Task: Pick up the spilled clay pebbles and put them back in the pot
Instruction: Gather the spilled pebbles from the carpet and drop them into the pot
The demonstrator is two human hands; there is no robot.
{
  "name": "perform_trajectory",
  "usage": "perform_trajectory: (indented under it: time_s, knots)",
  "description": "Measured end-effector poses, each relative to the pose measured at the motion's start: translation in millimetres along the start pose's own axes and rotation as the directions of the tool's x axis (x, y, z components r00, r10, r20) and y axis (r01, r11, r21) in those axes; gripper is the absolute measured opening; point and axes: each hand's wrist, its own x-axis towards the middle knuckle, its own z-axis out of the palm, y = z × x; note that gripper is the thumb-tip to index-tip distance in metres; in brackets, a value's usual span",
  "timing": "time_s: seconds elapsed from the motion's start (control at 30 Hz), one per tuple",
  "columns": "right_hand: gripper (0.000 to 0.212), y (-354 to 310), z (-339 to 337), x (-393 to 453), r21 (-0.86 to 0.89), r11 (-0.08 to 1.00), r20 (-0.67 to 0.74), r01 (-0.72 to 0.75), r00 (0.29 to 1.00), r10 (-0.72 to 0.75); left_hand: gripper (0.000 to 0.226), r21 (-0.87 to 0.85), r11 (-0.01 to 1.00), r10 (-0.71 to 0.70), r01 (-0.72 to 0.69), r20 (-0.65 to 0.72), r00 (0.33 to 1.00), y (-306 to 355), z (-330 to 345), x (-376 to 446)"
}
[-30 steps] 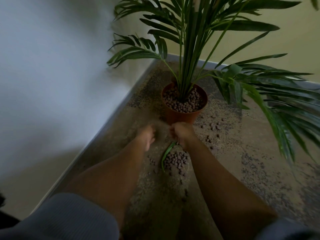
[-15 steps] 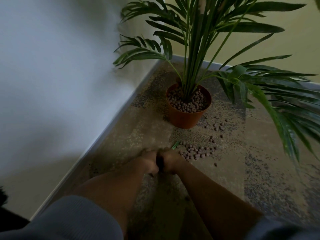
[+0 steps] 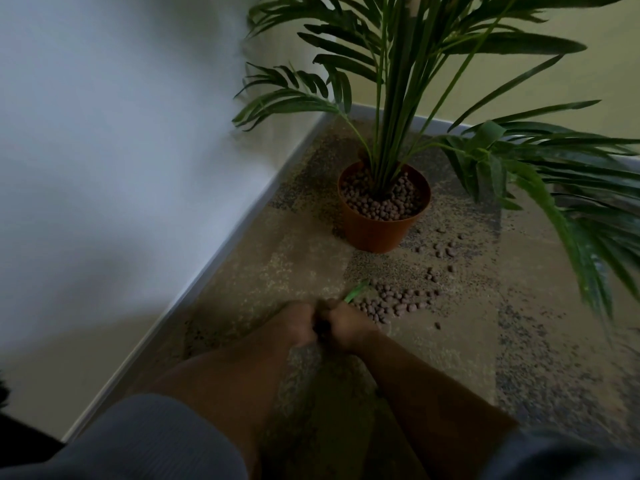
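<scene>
An orange pot [image 3: 379, 232] holding a palm stands on the floor near the corner, filled with brown clay pebbles [image 3: 381, 202]. A pile of spilled pebbles [image 3: 398, 304] lies in front of it, and a few more [image 3: 443, 251] are scattered at its right. My left hand [image 3: 298, 322] and right hand [image 3: 346, 323] are pressed side by side low over the floor, just left of the pile, fingers curled downward. A dark gap shows between them; what they enclose is hidden. A fallen green leaf [image 3: 355, 293] pokes out beyond my right hand.
A white wall with a grey skirting board [image 3: 214, 258] runs along the left; a yellowish wall [image 3: 588, 81] closes the back. Long palm fronds [image 3: 571, 202] hang over the floor at the right. The floor is mottled brown carpet [image 3: 450, 358].
My hands drew back from just in front of the pot and came down together beside the spilled pile. Over the last half second they have barely moved.
</scene>
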Motion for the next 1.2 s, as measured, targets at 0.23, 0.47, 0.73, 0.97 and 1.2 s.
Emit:
perform_trajectory:
  time_s: [0.23,0.47,0.73,0.97,1.2]
  knots:
    - [0.044,5.7,4.6,-0.4,-0.015,0.999,-0.017,0.047,0.999,-0.047,0.017,-0.101,0.994,-0.038,0.037,-0.005,0.999,-2.6,-1.1,-1.0]
    - [0.033,1.0,6.3,3.6,0.018,0.999,-0.03,0.049,0.998,-0.048,0.021,-0.037,0.996,-0.087,0.087,-0.012,0.996,-2.6,-4.7,-2.8]
    - [0.034,-4.1,14.0,8.7,-0.11,0.994,-0.032,0.026,0.999,-0.03,0.02,-0.018,0.995,-0.103,0.102,-0.053,0.993,-9.5,-6.1,-3.0]
    - [0.029,-10.9,13.3,13.7,-0.034,0.998,-0.012,0.051,0.999,-0.051,0.015,-0.114,0.984,-0.144,0.135,-0.078,0.986,-20.9,-7.6,-7.0]
    - [0.038,-11.9,11.8,14.6,-0.226,0.97,0.027,0.096,0.995,-0.092,0.015,-0.193,0.964,-0.202,0.181,-0.094,0.975,-23.8,-7.7,-8.2]
